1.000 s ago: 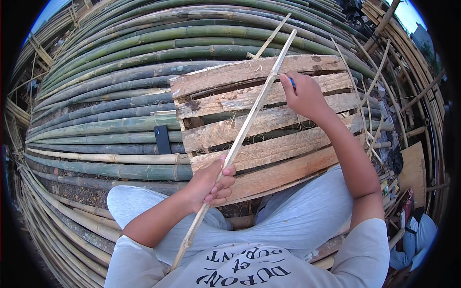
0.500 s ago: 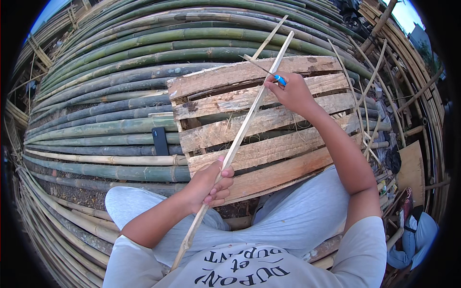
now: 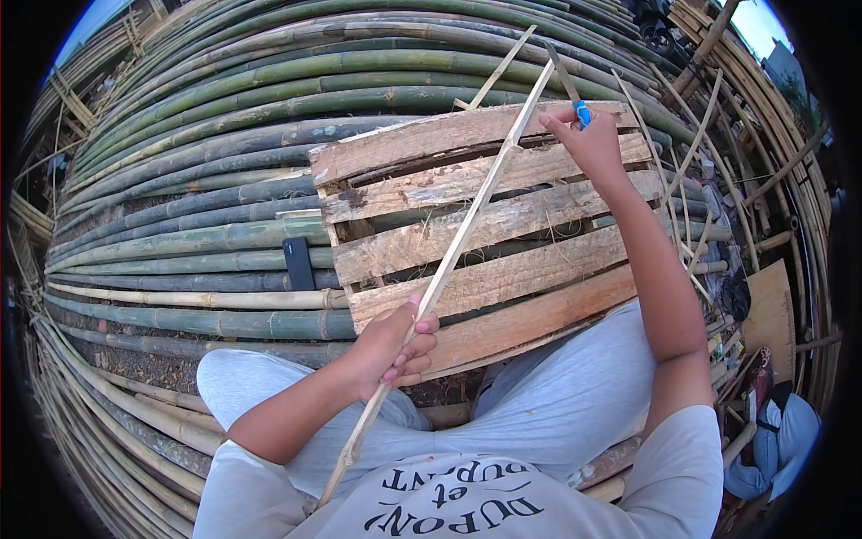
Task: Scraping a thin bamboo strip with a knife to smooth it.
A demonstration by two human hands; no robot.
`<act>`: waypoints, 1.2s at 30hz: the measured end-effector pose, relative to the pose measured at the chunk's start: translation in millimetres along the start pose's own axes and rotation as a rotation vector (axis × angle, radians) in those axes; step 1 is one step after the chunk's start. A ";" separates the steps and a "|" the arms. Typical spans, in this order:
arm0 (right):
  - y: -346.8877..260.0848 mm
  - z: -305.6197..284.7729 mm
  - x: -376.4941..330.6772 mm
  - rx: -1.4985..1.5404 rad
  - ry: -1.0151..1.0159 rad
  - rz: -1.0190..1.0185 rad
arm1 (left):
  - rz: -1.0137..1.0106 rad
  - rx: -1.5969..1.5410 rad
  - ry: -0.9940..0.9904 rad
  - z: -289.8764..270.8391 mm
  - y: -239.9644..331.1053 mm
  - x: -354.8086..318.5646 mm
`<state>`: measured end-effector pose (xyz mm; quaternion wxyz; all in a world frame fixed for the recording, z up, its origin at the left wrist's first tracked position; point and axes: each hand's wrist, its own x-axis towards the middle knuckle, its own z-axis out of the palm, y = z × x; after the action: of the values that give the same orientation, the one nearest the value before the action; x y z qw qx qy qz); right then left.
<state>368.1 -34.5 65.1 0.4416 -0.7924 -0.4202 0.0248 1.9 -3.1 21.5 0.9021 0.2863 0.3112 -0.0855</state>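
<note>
Diagonally over a slatted wooden platform (image 3: 395, 247), a long pale bamboo strip (image 3: 462, 232) is clamped in the fingers of the left hand (image 3: 388, 349). Near its tip, a blue-handled knife (image 3: 583, 113) is gripped by the right hand (image 3: 594, 148).

An outdoor work yard: long bamboo poles (image 3: 269, 107) in rows, bright sky (image 3: 759, 22) overhead.

Could see little of the knife's blue handle (image 3: 583, 114), wrapped inside the right hand (image 3: 588, 148) at two o'clock. Saw a length of the pale strip (image 3: 471, 211) covered by the left hand (image 3: 395, 346) at seven. Found the farthest bamboo poles (image 3: 503, 11) cut off at twelve. Could not identify the small clutter (image 3: 723, 346) at half past three.
</note>
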 end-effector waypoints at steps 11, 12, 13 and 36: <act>-45.9 17.0 -45.6 -0.103 -0.376 0.235 | -0.008 -0.035 0.004 -3.8 -1.0 1.1; -56.7 24.5 -59.2 -0.086 -0.474 0.259 | 0.010 -0.037 -0.010 -4.9 -1.4 0.3; -63.7 26.7 -71.3 -0.076 -0.562 0.289 | 0.022 -0.032 -0.035 -4.1 -1.0 0.5; -88.3 27.8 -140.7 0.085 -0.519 -0.167 | 0.091 -0.028 -0.114 -8.7 -5.4 9.7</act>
<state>209.0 -89.7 65.1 0.3527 -0.7028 -0.5818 0.2080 3.3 -2.4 7.5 0.9253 0.2821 0.2470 -0.0561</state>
